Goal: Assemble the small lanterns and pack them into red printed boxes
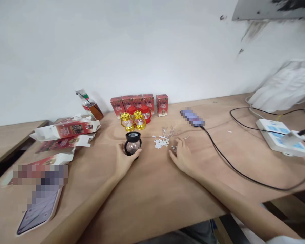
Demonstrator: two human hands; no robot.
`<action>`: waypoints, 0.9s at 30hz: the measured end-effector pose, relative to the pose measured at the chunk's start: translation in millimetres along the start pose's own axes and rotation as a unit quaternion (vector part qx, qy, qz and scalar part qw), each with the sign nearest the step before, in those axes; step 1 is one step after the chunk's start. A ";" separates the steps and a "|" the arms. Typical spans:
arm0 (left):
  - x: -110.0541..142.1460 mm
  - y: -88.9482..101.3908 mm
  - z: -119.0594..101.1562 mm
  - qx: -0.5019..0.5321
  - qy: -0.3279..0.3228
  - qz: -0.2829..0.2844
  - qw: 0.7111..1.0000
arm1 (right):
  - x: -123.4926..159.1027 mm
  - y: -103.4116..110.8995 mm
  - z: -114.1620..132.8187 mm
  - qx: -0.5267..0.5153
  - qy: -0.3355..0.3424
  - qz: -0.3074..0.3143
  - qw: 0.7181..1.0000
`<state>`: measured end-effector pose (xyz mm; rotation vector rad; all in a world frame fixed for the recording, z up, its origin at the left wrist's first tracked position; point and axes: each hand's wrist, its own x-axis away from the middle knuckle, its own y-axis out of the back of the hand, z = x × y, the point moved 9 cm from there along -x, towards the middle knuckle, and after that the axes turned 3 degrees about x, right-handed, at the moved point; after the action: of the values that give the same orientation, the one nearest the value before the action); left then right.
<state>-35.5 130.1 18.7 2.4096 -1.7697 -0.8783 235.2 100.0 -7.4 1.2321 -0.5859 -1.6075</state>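
Note:
My left hand (125, 159) is wrapped round a small black lantern (133, 144) with a clear round globe, its wide black end facing up. To the right, my right hand (183, 156) rests on the table with thumb and fingers apart. Its fingertips are beside a few tiny metallic pieces (174, 148), which they partly hide. Between the hands lies a pile of small white discs (161, 142), with thin wire pieces (167, 131) just behind. Two gold lanterns (133, 121) and red lanterns (146, 114) stand beyond my left hand.
Several red boxes (137, 104) line the wall. Opened cartons (73, 130), a phone (40, 210) and a tilted bottle (93, 107) are on the left. Another phone (193, 118) with a black cable (228, 164) and a white power strip (279, 137) lie on the right.

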 end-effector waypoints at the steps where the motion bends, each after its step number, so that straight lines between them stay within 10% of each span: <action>1: 6.9 0.0 3.9 0.030 0.017 -0.016 0.999 | 0.5 -2.6 -5.9 0.014 -0.019 0.015 1.000; 11: 17.8 -21.0 14.5 0.113 0.087 0.030 0.989 | -6.0 -0.1 -5.9 0.084 -0.017 0.066 0.994; 27: 18.3 -45.2 -7.9 0.067 -0.059 0.029 0.996 | -16.1 -21.6 6.7 0.129 0.080 0.087 0.984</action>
<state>11.0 127.6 2.3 2.4164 -1.9915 -0.9444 220.2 121.8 -15.6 1.4436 -0.7950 -1.3007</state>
